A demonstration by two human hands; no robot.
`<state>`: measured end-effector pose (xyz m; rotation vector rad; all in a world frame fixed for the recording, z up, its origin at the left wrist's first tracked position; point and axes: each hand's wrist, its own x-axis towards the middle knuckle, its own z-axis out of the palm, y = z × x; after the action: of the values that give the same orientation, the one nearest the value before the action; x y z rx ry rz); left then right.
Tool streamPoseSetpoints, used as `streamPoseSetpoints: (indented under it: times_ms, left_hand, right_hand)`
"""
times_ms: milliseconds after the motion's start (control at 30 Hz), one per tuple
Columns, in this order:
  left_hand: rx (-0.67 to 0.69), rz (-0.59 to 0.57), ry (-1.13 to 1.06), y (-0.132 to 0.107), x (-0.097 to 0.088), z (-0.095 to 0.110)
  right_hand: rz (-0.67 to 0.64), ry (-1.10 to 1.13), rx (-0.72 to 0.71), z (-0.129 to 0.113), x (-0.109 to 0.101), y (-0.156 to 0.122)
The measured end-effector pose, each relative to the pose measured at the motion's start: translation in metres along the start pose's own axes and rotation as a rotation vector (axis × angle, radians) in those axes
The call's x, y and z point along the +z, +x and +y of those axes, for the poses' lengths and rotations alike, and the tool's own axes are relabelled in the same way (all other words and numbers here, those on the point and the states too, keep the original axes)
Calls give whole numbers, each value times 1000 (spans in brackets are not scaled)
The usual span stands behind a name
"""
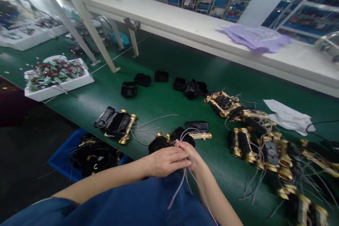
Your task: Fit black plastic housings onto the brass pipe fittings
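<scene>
Near the bench's front edge, my left hand and my right hand are together, fingers closed around thin grey cables. The cable ends hang down in front of my blue clothing, and one loop rises above my fingers. Just beyond my hands lie black-cased brass meter bodies, partly hidden by them. A black lid-like part sits beside a brass pipe fitting. Further left is another brass body with an opened black housing, its cables trailing right.
Many brass-and-black units are heaped on the right beside a white cloth. Black covers line the back. A white foam tray holds wired circuit boards. Below the left edge stands a blue bin; a raised shelf crosses behind.
</scene>
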<state>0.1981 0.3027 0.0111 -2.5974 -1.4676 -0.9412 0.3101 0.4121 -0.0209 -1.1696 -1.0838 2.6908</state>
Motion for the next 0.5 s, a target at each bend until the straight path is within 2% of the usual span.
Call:
streamPoseSetpoints:
  times_ms: [33, 100, 133, 200, 267, 333, 400, 500]
  left_hand:
    - [-73, 35, 5, -10, -8, -4]
    - [-397, 50, 114, -34, -20, -19]
    - [-596, 0, 208, -47, -22, -30]
    - [-880, -233, 394, -72, -20, -54]
    - [-1003, -496, 492, -90, -11, -76]
    - [-1069, -629, 499, -100, -1, -93]
    - [-1117, -647, 464, -104, 5, -101]
    - [-1166, -613, 397, -103, 6, -104]
  right_hand:
    - [-8, 31, 23, 0, -1, -3]
    - [-36, 69, 68, 1, -4, -11]
    - [-45, 70, 79, 2, -6, -17]
    - [-34, 48, 59, 4, -10, -29]
    - [-10, 31, 19, 5, -13, -40]
    - [8, 21, -5, 5, -18, -48]
    - [27, 21, -10, 6, -22, -54]
    - [68, 48, -7, 11, -30, -59]
